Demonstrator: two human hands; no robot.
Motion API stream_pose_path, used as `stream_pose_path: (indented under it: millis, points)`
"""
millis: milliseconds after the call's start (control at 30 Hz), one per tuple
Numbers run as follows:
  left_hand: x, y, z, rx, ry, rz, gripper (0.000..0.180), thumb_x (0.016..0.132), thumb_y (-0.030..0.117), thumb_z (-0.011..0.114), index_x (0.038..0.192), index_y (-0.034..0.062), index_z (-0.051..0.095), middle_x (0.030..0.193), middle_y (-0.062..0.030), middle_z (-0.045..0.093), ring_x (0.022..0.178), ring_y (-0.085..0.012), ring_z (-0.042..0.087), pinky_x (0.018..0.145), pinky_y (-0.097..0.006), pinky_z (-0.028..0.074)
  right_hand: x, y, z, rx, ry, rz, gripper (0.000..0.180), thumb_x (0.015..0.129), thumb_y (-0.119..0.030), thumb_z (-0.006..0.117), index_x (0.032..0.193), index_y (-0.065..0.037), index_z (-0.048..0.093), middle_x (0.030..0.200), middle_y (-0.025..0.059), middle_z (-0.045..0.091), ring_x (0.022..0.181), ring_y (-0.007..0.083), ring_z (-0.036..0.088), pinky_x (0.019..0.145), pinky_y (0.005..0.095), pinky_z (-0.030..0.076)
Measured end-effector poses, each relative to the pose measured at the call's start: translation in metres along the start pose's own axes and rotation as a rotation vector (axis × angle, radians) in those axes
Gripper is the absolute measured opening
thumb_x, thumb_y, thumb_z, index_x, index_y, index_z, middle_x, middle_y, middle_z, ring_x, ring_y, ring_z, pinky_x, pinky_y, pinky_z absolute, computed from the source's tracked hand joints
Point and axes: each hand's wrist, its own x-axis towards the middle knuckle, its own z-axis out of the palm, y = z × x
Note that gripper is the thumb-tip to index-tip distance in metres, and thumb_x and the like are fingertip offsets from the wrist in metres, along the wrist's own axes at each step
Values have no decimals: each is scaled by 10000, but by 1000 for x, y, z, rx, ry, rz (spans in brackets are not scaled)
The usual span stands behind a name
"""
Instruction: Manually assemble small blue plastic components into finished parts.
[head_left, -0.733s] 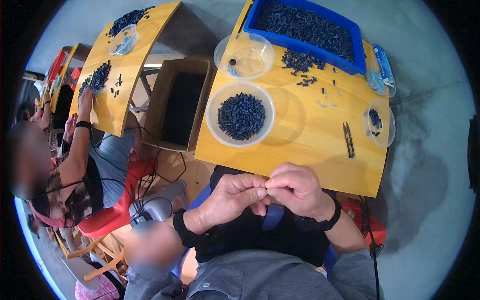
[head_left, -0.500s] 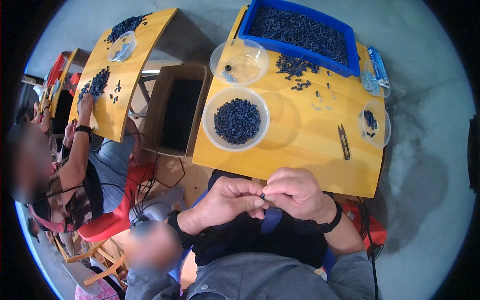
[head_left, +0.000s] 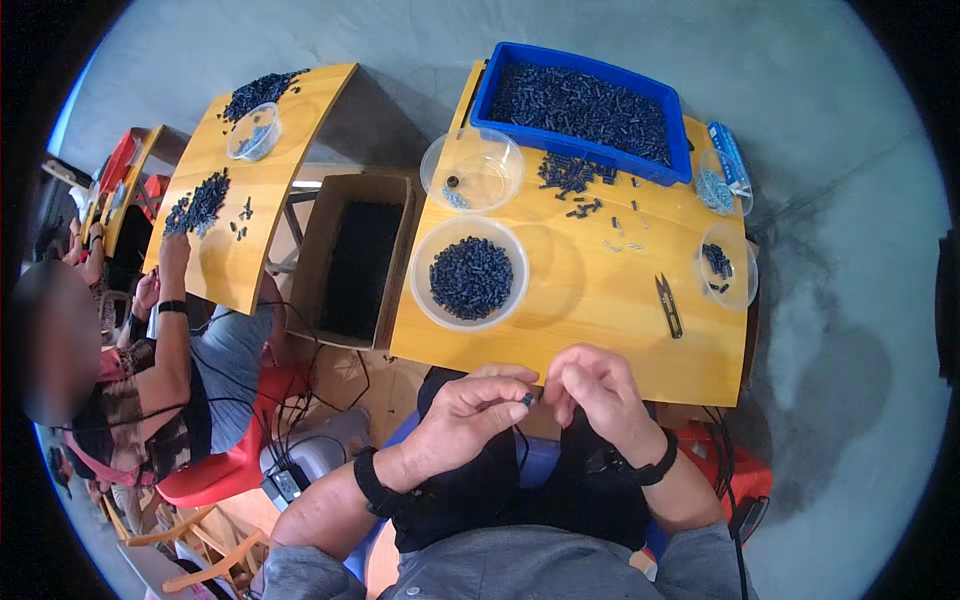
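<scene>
1 sm. dark pc. [head_left: 527, 399] was pinched in L hand [head_left: 468, 408], prob. to leave its end exposed, R hand [head_left: 598, 398] just beside, curled, grip unclear, w/ bowl [head_left: 470, 323] of dk. pcs. [head_left: 472, 276] on table [head_left: 600, 335], prob. for short reach.

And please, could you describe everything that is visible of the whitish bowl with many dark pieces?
The whitish bowl is round and open, with a pale rim, and looks like translucent plastic. It stands upright on the yellow table, near its left edge, and holds a heap of small dark pieces. The left hand is apart from it. Whether it touches the clear bowl beyond it, I cannot tell.
</scene>
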Motion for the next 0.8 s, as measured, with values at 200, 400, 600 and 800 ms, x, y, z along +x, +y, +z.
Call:
stream_pose_path:
  millis: [200,400,600,800]
  points:
    - [-1,12,2,145,-48,-1,120,883,-18,565,988,22,608,1287,-117,515,1133,-174,506,965,-308,398,-3,11,14,278,-215,335,657,937,-596,312,826,5,553,622,88,572,433,108,544,364,202,437]
    - [0,12,0,222,-86,31,119,904,27,549,998,13,620,1299,-124,520,1246,-228,442,1031,-355,344,-1,12,21,483,-271,499,645,942,-578,329,730,-4,534,541,63,543,364,106,505,313,210,412]
    - [2,13,-2,132,-105,-57,174,909,37,534,1033,21,655,1313,-104,517,1298,-236,385,1059,-369,308,4,12,27,581,-363,569,584,970,-508,335,665,-34,487,497,47,498,327,112,469,294,223,397]
    - [2,15,-1,-9,-119,-138,186,896,2,526,1027,19,656,1310,-112,513,1295,-241,391,1056,-369,310,4,17,34,657,-362,611,556,971,-486,357,610,-68,427,455,21,437,303,104,428,283,242,385]
